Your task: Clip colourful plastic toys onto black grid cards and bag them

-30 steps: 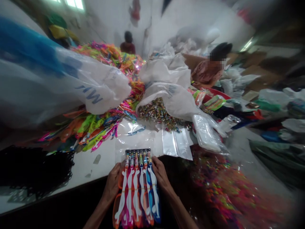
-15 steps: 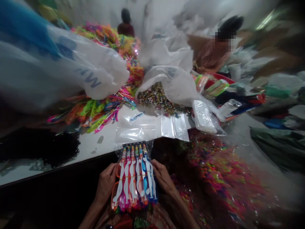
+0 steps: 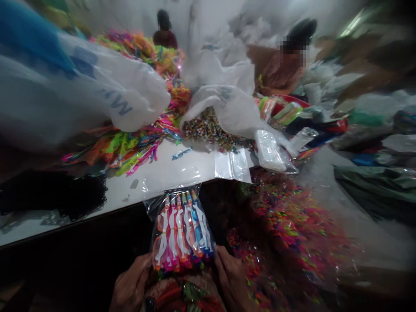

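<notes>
A clear plastic bag (image 3: 182,234) of bright items is held low in front of me. Inside are white, curved arms with orange, pink and blue parts, like toy glasses, and a row of striped, pen-like tips at the top. At the lower left edge of the bag, my left hand (image 3: 131,279) is closed on it. My right hand (image 3: 232,275) grips the lower right edge, its fingers partly hidden. The bag's loose upper end reaches the edge of the white table (image 3: 191,167).
Flat clear bags (image 3: 232,164) lie at the table edge. Behind are a heap of colourful pieces (image 3: 120,149), a white sack (image 3: 221,99) spilling small parts and a black pile (image 3: 52,195). Bagged bright pieces (image 3: 289,229) are at right. Two people are farther back.
Both my hands have slid down the sides of the bag towards its lower corners. The bag's upper end now spreads wider to the left, and the view has shifted slightly.
</notes>
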Demonstrator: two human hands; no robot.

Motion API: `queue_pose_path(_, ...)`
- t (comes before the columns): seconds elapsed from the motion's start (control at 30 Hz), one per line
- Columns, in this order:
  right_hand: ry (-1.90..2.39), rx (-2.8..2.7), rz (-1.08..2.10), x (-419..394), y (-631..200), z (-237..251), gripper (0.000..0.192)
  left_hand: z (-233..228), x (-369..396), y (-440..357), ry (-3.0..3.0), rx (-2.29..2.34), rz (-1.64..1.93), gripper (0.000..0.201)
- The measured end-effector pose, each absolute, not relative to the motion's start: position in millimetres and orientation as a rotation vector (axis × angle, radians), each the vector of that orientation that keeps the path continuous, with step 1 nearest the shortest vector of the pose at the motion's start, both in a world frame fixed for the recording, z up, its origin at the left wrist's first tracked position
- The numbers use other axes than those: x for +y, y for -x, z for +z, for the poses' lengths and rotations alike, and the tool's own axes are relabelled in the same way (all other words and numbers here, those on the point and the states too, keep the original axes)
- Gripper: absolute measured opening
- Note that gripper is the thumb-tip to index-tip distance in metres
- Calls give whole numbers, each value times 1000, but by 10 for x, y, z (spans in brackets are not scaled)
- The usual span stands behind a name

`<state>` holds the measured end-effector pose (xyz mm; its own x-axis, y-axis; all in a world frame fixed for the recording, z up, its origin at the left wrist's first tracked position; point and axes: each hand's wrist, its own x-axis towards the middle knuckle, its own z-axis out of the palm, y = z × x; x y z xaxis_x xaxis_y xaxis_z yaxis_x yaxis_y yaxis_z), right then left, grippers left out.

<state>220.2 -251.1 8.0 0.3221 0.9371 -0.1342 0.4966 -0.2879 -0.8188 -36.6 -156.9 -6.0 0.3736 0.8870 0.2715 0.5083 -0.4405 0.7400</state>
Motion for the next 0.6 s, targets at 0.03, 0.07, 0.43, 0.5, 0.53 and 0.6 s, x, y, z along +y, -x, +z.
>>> queue_pose_path(0.03, 1900, -1281, 794, -2491, -2201, 106, 31, 7, -1547, 335, -2089, 1230, 888, 26)
queue_pose_path(0.07, 1878, -1287, 758, -2429, -2211, 156, 31, 96, -1500, 284, -2072, 1265, 878, 27)
queue_pose_path(0.43, 1555, -1183, 654, -914, -2567, 1338, 25, 1143, -442, -235, -2044, 1458, 973, 41)
queue_pose_path(0.5, 1487, -1190, 647, -724, -2607, 1495, 21, 1289, -280, -276, -2101, 1483, 973, 39)
queue_pose_path(0.53, 1462, -1207, 633, -636, -2627, 1571, 20, 1373, -201, -302, -2132, 1503, 974, 38)
queue_pose_path(0.6, 1440, -1242, 612, -468, -2669, 1727, 16, 1563, -53, -357, -2199, 1546, 970, 35)
